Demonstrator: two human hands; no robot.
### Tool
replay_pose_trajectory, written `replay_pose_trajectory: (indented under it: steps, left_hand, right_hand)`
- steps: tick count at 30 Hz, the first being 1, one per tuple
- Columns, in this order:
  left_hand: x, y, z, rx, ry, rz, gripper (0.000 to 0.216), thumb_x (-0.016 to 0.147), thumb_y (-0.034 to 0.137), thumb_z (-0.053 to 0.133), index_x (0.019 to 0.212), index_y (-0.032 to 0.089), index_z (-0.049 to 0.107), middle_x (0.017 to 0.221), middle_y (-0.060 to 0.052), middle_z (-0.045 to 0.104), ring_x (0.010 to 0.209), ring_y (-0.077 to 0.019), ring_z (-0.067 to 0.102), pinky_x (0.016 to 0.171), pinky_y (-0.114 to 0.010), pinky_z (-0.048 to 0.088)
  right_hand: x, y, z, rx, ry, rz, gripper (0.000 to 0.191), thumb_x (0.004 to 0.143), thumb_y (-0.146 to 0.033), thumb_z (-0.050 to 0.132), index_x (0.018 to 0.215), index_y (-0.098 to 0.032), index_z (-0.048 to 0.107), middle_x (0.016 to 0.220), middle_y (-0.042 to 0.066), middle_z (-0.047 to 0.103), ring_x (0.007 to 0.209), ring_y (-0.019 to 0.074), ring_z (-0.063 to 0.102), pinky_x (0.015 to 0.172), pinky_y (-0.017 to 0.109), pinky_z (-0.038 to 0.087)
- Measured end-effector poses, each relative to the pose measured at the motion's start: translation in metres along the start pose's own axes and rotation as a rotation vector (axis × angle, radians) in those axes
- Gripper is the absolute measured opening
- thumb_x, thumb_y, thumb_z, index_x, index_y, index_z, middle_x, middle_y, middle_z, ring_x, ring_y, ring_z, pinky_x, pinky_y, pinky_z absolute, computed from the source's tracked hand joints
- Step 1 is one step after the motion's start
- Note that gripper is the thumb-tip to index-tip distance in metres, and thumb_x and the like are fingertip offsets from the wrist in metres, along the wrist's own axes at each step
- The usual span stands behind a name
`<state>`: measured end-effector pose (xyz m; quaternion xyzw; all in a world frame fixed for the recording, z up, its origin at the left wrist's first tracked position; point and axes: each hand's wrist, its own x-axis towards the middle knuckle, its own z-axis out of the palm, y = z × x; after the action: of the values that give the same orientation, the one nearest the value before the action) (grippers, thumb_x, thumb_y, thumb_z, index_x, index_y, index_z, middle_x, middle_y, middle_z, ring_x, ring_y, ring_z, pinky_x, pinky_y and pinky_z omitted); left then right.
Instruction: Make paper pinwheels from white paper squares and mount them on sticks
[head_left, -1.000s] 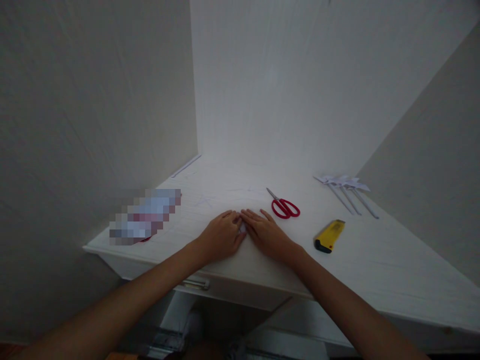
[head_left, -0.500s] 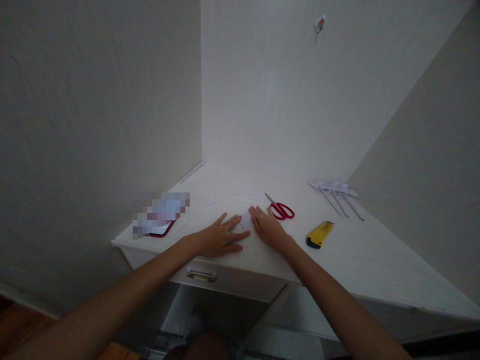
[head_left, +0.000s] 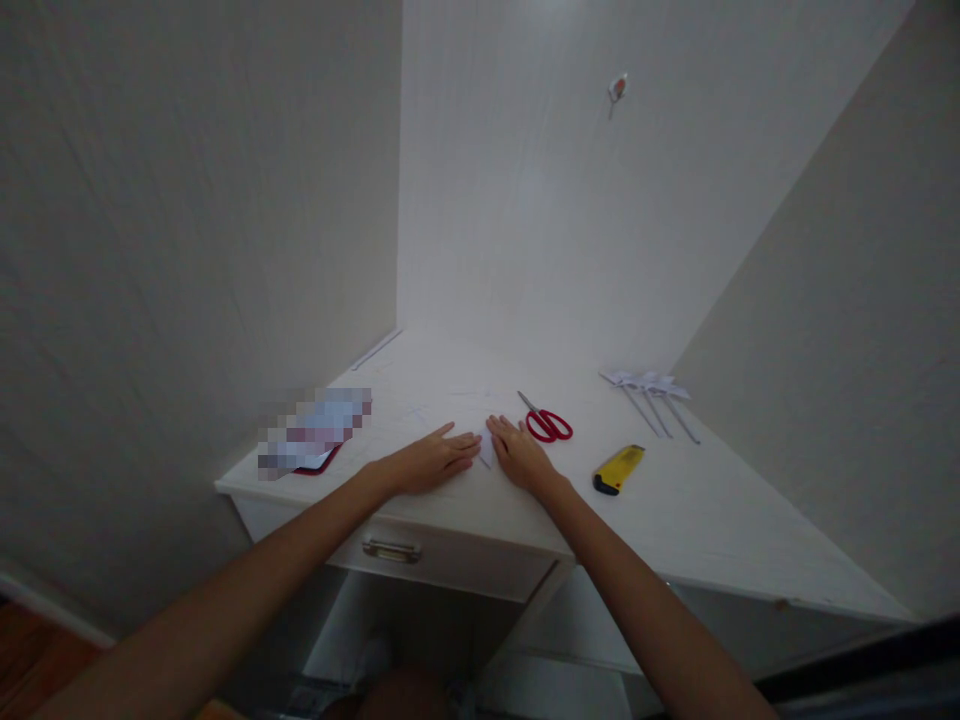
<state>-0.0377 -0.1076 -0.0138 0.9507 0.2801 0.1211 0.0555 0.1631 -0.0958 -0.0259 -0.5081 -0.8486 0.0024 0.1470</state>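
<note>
A small piece of white paper (head_left: pixel 486 450) lies on the white desk top between my hands, partly covered by them. Flat on the desk at its left is my left hand (head_left: pixel 433 462), fingers stretched and close together, their tips at the paper's edge. My right hand (head_left: pixel 519 455) lies flat with its fingertips over the paper's right side. Red-handled scissors (head_left: pixel 549 424) rest just beyond the right hand, blades pointing away. Farther right is a yellow box cutter (head_left: pixel 619 469).
Several folded paper pieces on thin stems (head_left: pixel 649 385) lie at the back right. A red-edged flat object (head_left: pixel 322 462), partly pixelated, sits at the left. A thin white strip (head_left: pixel 377 350) lies along the left wall. The drawer handle (head_left: pixel 391 551) is below the front edge.
My left hand's spread fingers have come together beside the paper. My right hand stays on the paper. The whole view has shifted slightly.
</note>
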Motion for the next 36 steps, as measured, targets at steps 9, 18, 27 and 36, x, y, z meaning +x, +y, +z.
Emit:
replay_pose_trajectory:
  steps: [9,18,27,36]
  left_hand:
    - [-0.002,0.016,-0.013,0.163,-0.086,0.126,0.041,0.090,0.038,0.030,0.129,0.028,0.040,0.138,-0.017,0.031,0.129,-0.0276,0.027,0.103,-0.053,0.014]
    - [-0.007,0.020,-0.008,0.135,-0.071,0.070,0.044,0.089,0.040,0.033,0.131,0.028,0.035,0.142,-0.016,0.023,0.132,-0.0279,0.017,0.102,-0.055,0.012]
    - [-0.010,0.026,-0.007,0.178,-0.069,0.018,0.046,0.090,0.042,0.026,0.133,0.028,0.030,0.140,-0.020,0.024,0.130,-0.0304,0.023,0.095,-0.059,0.020]
    - [-0.016,0.037,-0.010,0.223,0.009,-0.034,0.043,0.090,0.040,0.028,0.126,0.019,0.039,0.132,-0.016,0.041,0.116,-0.0238,0.043,0.093,-0.049,0.025]
  right_hand:
    - [0.001,-0.001,-0.002,0.032,-0.004,-0.009,0.044,0.089,-0.020,0.024,0.129,-0.008,0.040,0.135,0.012,0.040,0.127,0.0209,0.032,0.104,0.045,0.022]
    - [-0.012,-0.003,-0.008,0.111,-0.037,-0.315,0.046,0.092,-0.022,0.016,0.133,-0.014,0.034,0.135,0.011,0.040,0.127,0.0139,0.032,0.106,0.041,0.023]
    - [-0.003,0.000,-0.005,-0.026,-0.082,-0.189,0.045,0.091,-0.022,0.020,0.134,-0.018,0.032,0.138,0.009,0.036,0.129,0.0174,0.029,0.104,0.052,0.018]
    - [0.004,0.002,0.001,0.017,-0.018,-0.080,0.043,0.093,-0.026,0.019,0.132,-0.018,0.036,0.136,0.009,0.039,0.127,0.0183,0.032,0.104,0.052,0.015]
